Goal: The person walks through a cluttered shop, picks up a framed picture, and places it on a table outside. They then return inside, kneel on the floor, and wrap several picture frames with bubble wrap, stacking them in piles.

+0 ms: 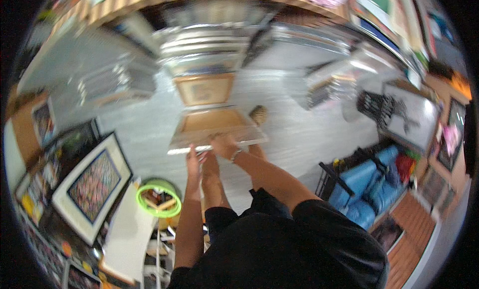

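We see the left hand (194,161) pinching the near edge of a plastic-wrapped frame (215,120); right hand (225,146) blurs above it, grip we cannot tell.

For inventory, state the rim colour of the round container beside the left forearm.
The container's rim is lime green, best seen in the head view.

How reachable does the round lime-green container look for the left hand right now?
Probably yes: nothing visible blocks the left hand from the container, though depth is uncertain and the hand is at the near edge of the clear-wrapped brown rectangular panel.
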Motion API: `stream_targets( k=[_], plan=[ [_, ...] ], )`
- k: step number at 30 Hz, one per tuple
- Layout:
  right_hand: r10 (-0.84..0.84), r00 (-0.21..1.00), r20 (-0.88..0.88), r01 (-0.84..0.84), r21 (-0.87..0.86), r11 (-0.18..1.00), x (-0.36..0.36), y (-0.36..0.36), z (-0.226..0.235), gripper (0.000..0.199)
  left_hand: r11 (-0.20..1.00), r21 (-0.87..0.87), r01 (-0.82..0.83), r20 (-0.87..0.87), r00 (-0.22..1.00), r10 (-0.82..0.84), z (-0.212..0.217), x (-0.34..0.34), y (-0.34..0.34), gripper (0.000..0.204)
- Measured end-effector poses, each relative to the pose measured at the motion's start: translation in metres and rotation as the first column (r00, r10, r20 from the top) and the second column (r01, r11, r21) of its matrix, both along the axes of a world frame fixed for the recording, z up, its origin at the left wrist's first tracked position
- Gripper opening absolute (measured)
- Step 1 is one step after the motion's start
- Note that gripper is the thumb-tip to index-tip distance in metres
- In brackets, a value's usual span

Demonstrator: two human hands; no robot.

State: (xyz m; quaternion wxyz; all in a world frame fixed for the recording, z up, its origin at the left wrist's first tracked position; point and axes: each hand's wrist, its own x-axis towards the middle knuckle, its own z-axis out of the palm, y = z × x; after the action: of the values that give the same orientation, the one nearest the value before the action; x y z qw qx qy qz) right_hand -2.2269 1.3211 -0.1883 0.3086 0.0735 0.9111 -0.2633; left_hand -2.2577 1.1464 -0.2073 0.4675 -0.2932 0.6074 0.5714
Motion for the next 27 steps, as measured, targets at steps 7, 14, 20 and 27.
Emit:
stream_targets(
  k=[7, 14, 20, 27],
  plan=[
    [-0.109, 0.985, -0.131, 0.132, 0.178, 0.975, 0.030, 0.022, -0.006, 0.027, 0.982, -0.164, 0.088, -0.088, 0.991, -0.104, -0.003, -0.007, 0.016, 0.066],
    [-0.310, 0.880, -0.361, 0.396, 0.193, 0.898, 0.034, 0.098, 0.031, 0.028, 0.420, -0.907, 0.025, -0.416, -0.197, -0.888, 0.045, -0.064, 0.105, 0.073],
    [-0.354, 0.661, -0.662, 0.548, 0.102, 0.830, 0.022, 0.149, 0.021, 0.034, 0.071, -0.879, 0.472, -0.284, -0.399, -0.872, 0.023, -0.115, 0.178, 0.052],
    [-0.679, 0.690, -0.252, 0.659, -0.169, 0.733, 0.152, 0.211, 0.030, 0.030, -0.032, -0.918, 0.394, -0.141, -0.403, -0.904, -0.029, -0.180, 0.258, 0.050]
  ],
)
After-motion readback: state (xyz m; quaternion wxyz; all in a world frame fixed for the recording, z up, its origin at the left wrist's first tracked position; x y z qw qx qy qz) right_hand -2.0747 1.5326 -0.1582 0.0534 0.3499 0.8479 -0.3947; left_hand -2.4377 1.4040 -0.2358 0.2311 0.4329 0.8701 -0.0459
